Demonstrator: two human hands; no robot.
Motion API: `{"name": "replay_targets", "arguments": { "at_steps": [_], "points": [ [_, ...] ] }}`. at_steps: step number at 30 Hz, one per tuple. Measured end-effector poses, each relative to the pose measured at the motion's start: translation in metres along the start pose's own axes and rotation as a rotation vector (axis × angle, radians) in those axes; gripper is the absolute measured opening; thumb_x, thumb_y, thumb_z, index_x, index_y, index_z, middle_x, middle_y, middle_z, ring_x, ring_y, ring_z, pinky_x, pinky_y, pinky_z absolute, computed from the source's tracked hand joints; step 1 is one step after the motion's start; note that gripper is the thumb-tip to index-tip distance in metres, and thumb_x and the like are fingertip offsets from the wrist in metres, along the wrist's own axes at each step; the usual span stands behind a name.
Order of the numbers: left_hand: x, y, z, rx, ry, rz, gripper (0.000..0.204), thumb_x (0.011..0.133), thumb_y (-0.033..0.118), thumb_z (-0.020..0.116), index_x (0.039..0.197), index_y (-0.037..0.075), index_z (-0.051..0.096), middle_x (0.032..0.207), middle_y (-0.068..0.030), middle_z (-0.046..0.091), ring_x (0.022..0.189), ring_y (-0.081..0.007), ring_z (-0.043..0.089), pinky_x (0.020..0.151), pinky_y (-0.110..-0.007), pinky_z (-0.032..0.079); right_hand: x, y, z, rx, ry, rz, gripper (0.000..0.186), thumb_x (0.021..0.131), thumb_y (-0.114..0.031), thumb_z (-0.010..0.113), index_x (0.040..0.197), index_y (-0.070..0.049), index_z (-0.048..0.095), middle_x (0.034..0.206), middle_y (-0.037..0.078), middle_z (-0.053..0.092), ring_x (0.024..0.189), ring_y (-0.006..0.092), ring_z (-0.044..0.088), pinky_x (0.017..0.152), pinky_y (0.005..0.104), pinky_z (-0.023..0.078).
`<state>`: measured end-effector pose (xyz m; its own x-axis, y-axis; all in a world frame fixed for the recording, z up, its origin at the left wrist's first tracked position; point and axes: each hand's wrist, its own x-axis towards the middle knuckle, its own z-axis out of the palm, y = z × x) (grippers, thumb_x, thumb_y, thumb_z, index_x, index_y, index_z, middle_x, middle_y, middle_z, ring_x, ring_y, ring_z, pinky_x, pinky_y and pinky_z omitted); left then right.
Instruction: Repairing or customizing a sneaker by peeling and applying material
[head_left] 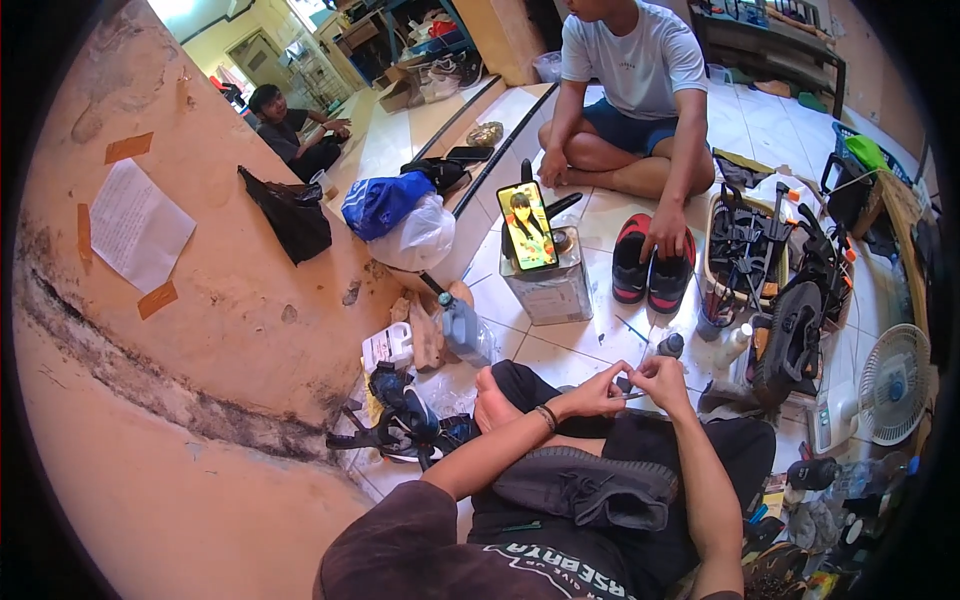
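My left hand (597, 392) and my right hand (662, 383) come together above my crossed legs, fingers pinched. Between the fingertips is a small dark piece, with a thin object by the left fingers; both are too small to name. A dark grey shoe (590, 487) with laces rests across my lap, below both hands and touched by neither. On my lap beside it lies a small green thin item (522, 526). Just beyond my right hand stands a small dark bottle (670, 346).
A lit phone (527, 225) leans on a metal can (548, 290). Opposite, a seated person (635, 90) reaches to black-and-red shoes (655, 265). To the right are a basket of black clamps (745, 240), a white bottle (735, 343) and a fan (893, 385). A plaster wall (200, 380) borders my left.
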<state>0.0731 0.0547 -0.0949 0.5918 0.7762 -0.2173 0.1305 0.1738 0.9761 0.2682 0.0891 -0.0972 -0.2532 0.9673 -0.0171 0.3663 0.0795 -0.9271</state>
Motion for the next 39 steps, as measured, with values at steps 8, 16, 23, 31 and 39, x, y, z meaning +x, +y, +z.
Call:
{"name": "replay_targets", "arguments": {
  "at_steps": [8, 16, 23, 31, 39],
  "points": [
    [-0.004, 0.006, 0.001, 0.014, -0.005, 0.060, 0.047, 0.080, 0.003, 0.058, 0.123, 0.008, 0.038, 0.067, -0.0036, 0.057, 0.061, -0.0118, 0.056, 0.057, -0.027, 0.045, 0.003, 0.004, -0.008, 0.142, -0.137, 0.025, 0.023, 0.071, -0.018, 0.077, 0.076, 0.003, 0.069, 0.065, 0.007, 0.067, 0.060, 0.0110, 0.062, 0.056, 0.0257, 0.048],
    [-0.009, 0.007, 0.002, 0.129, -0.022, 0.202, 0.041, 0.081, 0.005, 0.058, 0.119, 0.008, 0.044, 0.071, -0.0039, 0.058, 0.063, -0.0115, 0.057, 0.058, -0.027, 0.046, 0.005, 0.009, -0.023, 0.334, -0.412, 0.028, 0.015, 0.075, -0.009, 0.072, 0.082, 0.003, 0.065, 0.074, 0.005, 0.067, 0.066, 0.0114, 0.063, 0.062, 0.0251, 0.050],
    [-0.013, 0.021, 0.002, 0.202, -0.080, 0.176, 0.041, 0.083, 0.010, 0.061, 0.122, 0.011, 0.049, 0.073, -0.0030, 0.060, 0.066, -0.0112, 0.056, 0.062, -0.028, 0.044, -0.003, -0.005, -0.036, 0.377, -0.505, 0.040, 0.011, 0.076, -0.008, 0.068, 0.080, 0.002, 0.064, 0.074, 0.005, 0.066, 0.070, 0.0103, 0.063, 0.065, 0.0246, 0.049],
    [-0.012, 0.019, 0.002, 0.209, -0.073, 0.173, 0.043, 0.085, 0.013, 0.064, 0.124, 0.009, 0.048, 0.072, -0.0045, 0.062, 0.065, -0.0121, 0.058, 0.061, -0.027, 0.044, -0.006, -0.028, -0.046, 0.265, -0.448, 0.062, 0.020, 0.077, -0.010, 0.080, 0.084, 0.001, 0.066, 0.077, 0.004, 0.068, 0.071, 0.0110, 0.064, 0.065, 0.0241, 0.050],
    [-0.008, 0.015, 0.003, 0.038, -0.097, 0.144, 0.037, 0.085, 0.007, 0.059, 0.120, 0.009, 0.046, 0.071, -0.0032, 0.062, 0.064, -0.0114, 0.061, 0.061, -0.025, 0.048, -0.007, -0.029, -0.051, 0.258, -0.469, 0.089, 0.022, 0.078, -0.009, 0.078, 0.095, 0.004, 0.071, 0.086, 0.010, 0.073, 0.079, 0.0144, 0.069, 0.076, 0.0272, 0.054]
  ]
}}
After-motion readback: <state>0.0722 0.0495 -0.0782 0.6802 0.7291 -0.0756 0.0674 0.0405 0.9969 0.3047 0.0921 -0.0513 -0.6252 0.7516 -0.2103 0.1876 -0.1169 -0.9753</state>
